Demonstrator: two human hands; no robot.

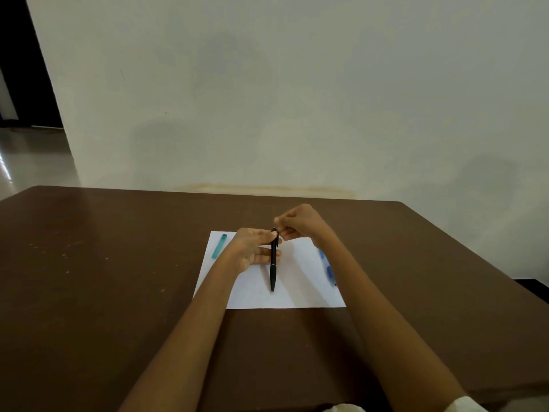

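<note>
— What's leftmost?
— A teal cap (219, 246), on the paper (297, 289) on the desk (118, 278).
— The hands?
— The left hand (252, 248) grips the black pen (273, 272) over the paper; the right hand (297, 223) pinches its top end. A blue pen (328, 269) lies rightmost.

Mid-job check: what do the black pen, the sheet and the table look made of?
The black pen looks like plastic: matte barrel with a thin pale ring. The sheet looks like paper: plain white, thin, lying flat. The table is dark brown and smooth with a dull sheen; wood or laminate, cannot tell which.
</note>
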